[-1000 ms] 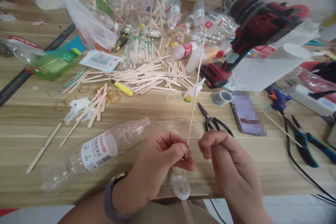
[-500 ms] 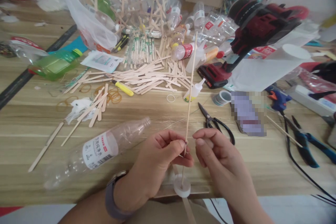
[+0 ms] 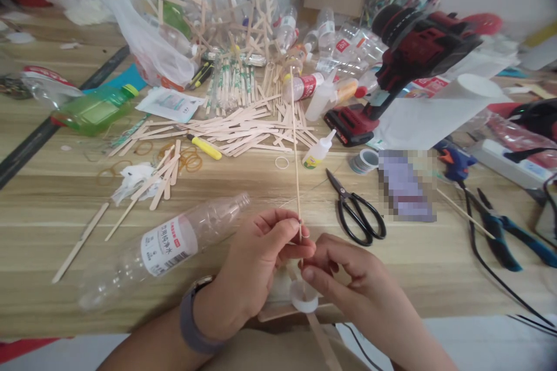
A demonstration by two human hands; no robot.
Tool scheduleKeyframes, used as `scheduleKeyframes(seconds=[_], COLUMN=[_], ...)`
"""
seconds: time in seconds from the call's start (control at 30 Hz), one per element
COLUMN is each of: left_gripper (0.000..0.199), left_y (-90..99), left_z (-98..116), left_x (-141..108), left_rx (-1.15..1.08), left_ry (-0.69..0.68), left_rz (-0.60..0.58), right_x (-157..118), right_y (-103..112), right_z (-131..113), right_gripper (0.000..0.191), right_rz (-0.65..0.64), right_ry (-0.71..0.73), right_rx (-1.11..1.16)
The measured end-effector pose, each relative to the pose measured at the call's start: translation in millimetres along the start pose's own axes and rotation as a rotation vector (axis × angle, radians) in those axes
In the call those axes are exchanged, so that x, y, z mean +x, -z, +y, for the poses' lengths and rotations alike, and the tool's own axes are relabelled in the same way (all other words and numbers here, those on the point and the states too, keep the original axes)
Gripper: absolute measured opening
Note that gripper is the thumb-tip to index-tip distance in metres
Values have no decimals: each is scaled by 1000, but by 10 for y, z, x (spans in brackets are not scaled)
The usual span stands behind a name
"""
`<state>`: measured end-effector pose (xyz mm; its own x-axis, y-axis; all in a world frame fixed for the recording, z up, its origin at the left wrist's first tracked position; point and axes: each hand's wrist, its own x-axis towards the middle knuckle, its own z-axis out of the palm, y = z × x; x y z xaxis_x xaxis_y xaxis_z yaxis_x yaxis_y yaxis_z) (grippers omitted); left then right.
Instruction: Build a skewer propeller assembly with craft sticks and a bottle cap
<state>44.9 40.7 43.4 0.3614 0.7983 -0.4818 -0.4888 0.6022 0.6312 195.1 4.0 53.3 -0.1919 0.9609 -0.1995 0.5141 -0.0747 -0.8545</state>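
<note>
A thin wooden skewer stands nearly upright in front of me, its foot inside a white bottle cap. Flat craft sticks lie under the cap at the table's front edge. My left hand, with a watch on its wrist, pinches the skewer partway up between thumb and fingers. Just below, my right hand has its thumb and fingers closed at the skewer's lower part, above the cap. The fingers partly hide that stretch of the skewer. Black-handled scissors rest beyond my right hand.
An empty plastic bottle lies at left. Loose craft sticks, a small glue bottle and a yellow-handled tool are farther back. A red cordless drill stands at right, with pliers and a glue gun nearby.
My right hand has moved left and down, closing at the skewer's lower part. The skewer's top has tilted left, and the scissors are now less covered.
</note>
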Motion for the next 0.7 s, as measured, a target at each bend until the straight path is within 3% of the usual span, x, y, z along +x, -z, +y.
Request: scheduleKeyframes(seconds=[0.1, 0.33, 0.7], left_gripper=[12, 14, 20], left_y=[5, 17, 9], left_z=[-16, -27, -8], left_x=[-5, 5, -6], left_rx=[2, 8, -25], left_ry=[-12, 31, 34], left_rz=[-13, -46, -76], right_x=[2, -51, -64], right_y=[-28, -50, -127], right_z=[-15, 3, 34], right_gripper=[25, 25, 20], right_rz=[-11, -22, -39], right_ry=[-17, 126, 200], right_rx=[-6, -64, -40])
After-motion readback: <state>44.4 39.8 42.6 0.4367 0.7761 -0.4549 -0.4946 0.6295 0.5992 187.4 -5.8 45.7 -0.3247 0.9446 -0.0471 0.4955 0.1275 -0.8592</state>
